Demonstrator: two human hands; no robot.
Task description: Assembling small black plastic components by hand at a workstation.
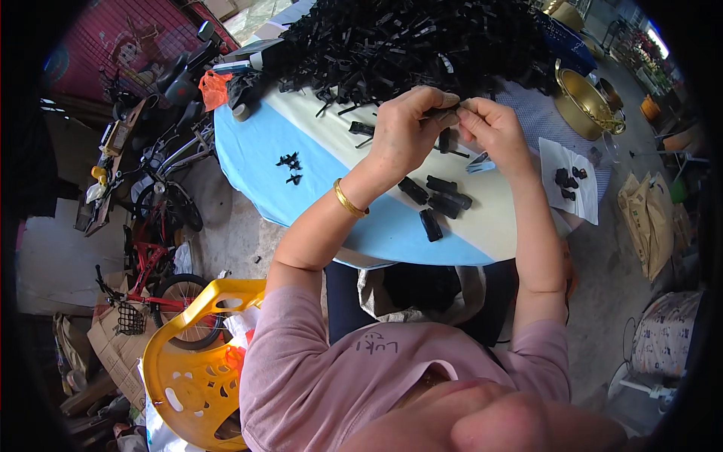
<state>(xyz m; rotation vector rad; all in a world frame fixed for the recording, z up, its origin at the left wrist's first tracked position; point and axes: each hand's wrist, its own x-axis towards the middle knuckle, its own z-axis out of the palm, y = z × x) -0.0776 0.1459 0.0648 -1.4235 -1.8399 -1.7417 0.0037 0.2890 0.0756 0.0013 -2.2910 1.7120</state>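
Both hands meet over the table, just in front of a large heap of black plastic parts. My left hand is closed in a pinch, its fingertips touching those of my right hand, which pinches too. Something small and dark seems to sit between the fingertips, mostly hidden by them. Below the hands lie several thick black plastic pieces. One more black piece rests left of my left hand. Farther left is a small group of black clip-like parts.
The table has a blue and cream cover. At right, a white sheet carries dark bits, with a gold pot beyond. A red plastic bag lies at the left edge. A yellow chair and a red bicycle stand left.
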